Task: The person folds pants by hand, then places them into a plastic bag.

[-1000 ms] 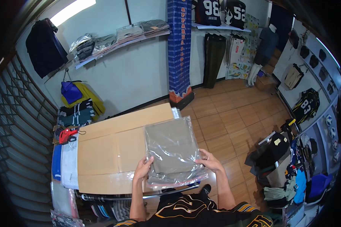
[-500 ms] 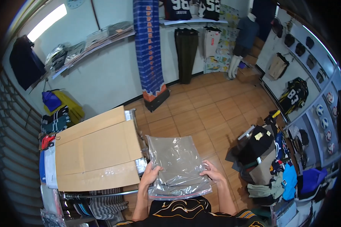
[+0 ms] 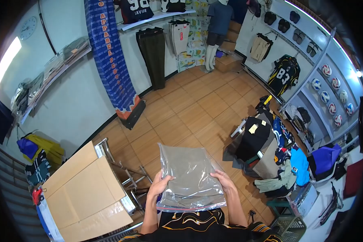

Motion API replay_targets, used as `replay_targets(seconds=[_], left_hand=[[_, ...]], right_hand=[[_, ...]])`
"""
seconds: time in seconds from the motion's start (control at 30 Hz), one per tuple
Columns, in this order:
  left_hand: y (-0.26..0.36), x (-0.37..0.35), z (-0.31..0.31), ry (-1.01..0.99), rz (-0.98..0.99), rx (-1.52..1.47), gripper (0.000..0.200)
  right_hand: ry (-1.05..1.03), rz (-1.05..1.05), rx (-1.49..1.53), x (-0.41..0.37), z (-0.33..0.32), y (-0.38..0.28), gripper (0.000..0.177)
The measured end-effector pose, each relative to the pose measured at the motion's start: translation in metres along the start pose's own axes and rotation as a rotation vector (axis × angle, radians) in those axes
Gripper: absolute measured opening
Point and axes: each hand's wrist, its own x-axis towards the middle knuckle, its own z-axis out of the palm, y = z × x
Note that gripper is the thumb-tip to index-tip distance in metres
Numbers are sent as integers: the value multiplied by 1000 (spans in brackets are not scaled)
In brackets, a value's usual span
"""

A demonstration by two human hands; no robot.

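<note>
A clear zip-seal plastic bag [image 3: 189, 169] with folded grey-brown cloth inside is held out in front of my body. Its red seal strip lies at the near edge, towards my black shirt [image 3: 189, 226] with yellow lines. My left hand [image 3: 159, 184] grips the bag's left side, thumb on top. On the opposite edge, my right hand [image 3: 224, 180] holds the bag with its thumb over the plastic. The undersides of the fingers are hidden beneath the bag.
Left of me stands a rack topped with flat cardboard [image 3: 84, 193]. To the right, a pile of clothes [image 3: 278, 149] sits beside a green crate [image 3: 290, 229]. A blue banner-wrapped pillar [image 3: 111, 56] rises from the tiled floor [image 3: 181, 105]. Shelves with balls [image 3: 326, 97] line the right wall.
The view has turned to the right, so the cardboard-topped rack and pillar sit further left. Both hands keep hold of the bag, which stays in front of me.
</note>
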Motion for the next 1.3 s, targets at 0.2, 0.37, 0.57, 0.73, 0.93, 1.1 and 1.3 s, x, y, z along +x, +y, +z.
replay_targets(seconds=[0.2,0.37,0.57,0.73,0.93,1.1,1.3], left_hand=[[19,69,-26,120,-74,-154,49],[44,143,-92,231,-105,-233,50],[102,185,-167,355,12,-333,43],[135,204,-219,482,43,-253,42],[160,229,-267,582,99,-354,41],[181,271,-316,665,151,-330,38],[228,329,-380,786,226,-342,36]], right_hand=[[-54,27,-142,96,14,-54,29],[-158,20,-165,194,84,-120,29],[-284,-48,-270,281,197,-186,31],[-408,-44,-225,337,263,-206,31],[-508,-21,-292,397,341,-236,27],[-599,-5,-348,458,409,-274,28],[-775,-102,-416,535,501,-332,32]])
